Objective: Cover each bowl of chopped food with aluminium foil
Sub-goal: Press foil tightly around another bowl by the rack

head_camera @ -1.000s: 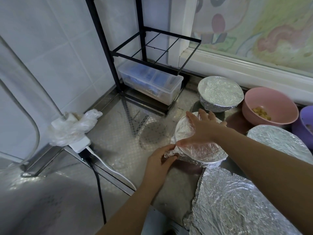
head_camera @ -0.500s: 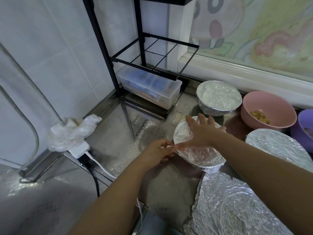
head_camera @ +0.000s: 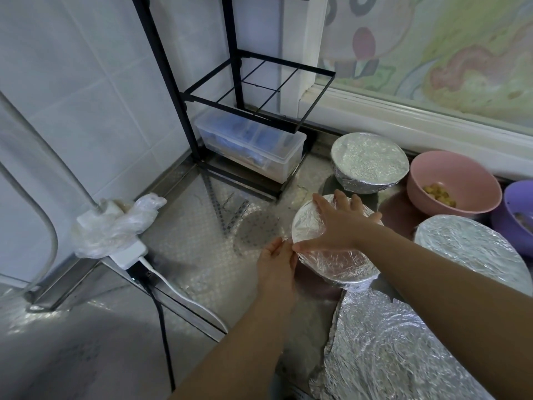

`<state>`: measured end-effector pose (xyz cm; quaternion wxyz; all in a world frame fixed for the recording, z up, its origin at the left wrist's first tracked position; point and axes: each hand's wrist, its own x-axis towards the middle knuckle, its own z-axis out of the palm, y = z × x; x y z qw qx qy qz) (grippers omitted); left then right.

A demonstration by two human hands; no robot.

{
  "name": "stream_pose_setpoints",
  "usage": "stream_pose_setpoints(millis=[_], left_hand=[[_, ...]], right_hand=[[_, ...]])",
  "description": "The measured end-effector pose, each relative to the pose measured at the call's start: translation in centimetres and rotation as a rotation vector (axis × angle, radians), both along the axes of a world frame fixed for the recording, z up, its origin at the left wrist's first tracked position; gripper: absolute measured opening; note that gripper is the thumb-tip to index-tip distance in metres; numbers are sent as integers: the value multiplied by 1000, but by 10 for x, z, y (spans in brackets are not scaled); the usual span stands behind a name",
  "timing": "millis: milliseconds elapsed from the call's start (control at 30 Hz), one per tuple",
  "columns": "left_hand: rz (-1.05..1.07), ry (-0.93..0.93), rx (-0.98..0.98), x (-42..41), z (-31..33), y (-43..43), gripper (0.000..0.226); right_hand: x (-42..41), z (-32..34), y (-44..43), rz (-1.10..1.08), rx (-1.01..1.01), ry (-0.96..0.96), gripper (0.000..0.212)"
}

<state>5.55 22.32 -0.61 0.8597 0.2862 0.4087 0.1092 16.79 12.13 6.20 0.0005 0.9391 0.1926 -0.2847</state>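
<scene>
The near bowl (head_camera: 350,280) stood upright, its foil (head_camera: 328,267) pulled smooth across the top under my flat right hand (head_camera: 343,226) and crumpled down the wall. Behind it sat the rear bowl (head_camera: 369,160), foil-capped, and to its right the wide bowl (head_camera: 473,249), capped too. The pink bowl (head_camera: 450,174) lay uncovered with yellow chunks inside, and the purple bowl (head_camera: 516,206) sat beside it.

The embossed steel worktop (head_camera: 187,255) is carrying a black wire rack (head_camera: 171,90) in its far corner, with a clear lidded container (head_camera: 253,148) sitting under the rack's shelf. Three foil-covered bowls are standing to the right: a far foil-covered bowl (head_camera: 369,160), a middle foil-covered bowl (head_camera: 337,264) and a right foil-covered bowl (head_camera: 476,249). A pink bowl (head_camera: 450,177) holding yellow chopped pieces (head_camera: 438,193) is touching a purple bowl (head_camera: 513,203). A foil-covered dish (head_camera: 389,356) is lying nearest. A white power strip (head_camera: 127,252) under a plastic bag (head_camera: 115,226) is resting at the left edge.
</scene>
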Motion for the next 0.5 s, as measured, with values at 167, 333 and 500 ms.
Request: stream_pose_setpoints(millis=[167, 333, 500], left_hand=[[-31, -31, 90, -2, 7, -9, 30], [-59, 27, 368, -5, 10, -16, 41], [-311, 26, 766, -10, 20, -6, 50]], right_hand=[[-1, -1, 0, -2, 13, -7, 140], [-1, -3, -1, -2, 23, -15, 142], [0, -5, -1, 5, 22, -29, 141]])
